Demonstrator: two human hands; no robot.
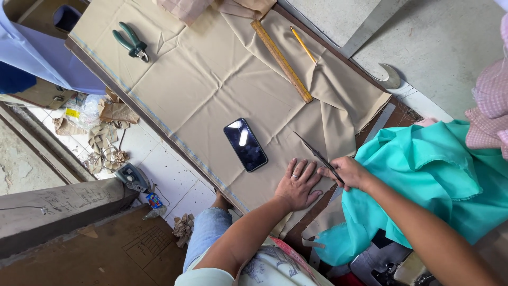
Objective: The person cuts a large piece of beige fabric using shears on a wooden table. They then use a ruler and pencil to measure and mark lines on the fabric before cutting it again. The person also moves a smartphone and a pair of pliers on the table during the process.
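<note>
On the worktable (84, 50), a sheet of tan cloth (211, 90) lies spread nearly flat, its pale woven edge running along the table's side above the tiled floor (159, 159). The left hand (297, 184) is pressed palm down on the near end of the cloth, fingers spread and gripping nothing, a ring on one finger; it seems to be there to pin the fabric so it cannot creep. Just beside it, the right hand (350, 172) is closed around the handles of a pair of scissors (317, 154), whose dark, thin blades point away from the body over the cloth's folded edge. Whether the blades are biting into the fabric or only resting on it is hard to make out from this angle.

Further up, a wooden ruler (281, 61) lies slantwise across the cloth with a yellow pencil (302, 44) near it. A black phone (245, 144), glossy and glaring with light, rests flat in the middle of the cloth. Green-handled pliers (130, 41) sit at the far corner. To the right, a heap of smooth turquoise fabric (423, 175) bunches in soft folds against the right forearm, and a pink checked cloth (489, 111) hangs at the edge of view
</note>
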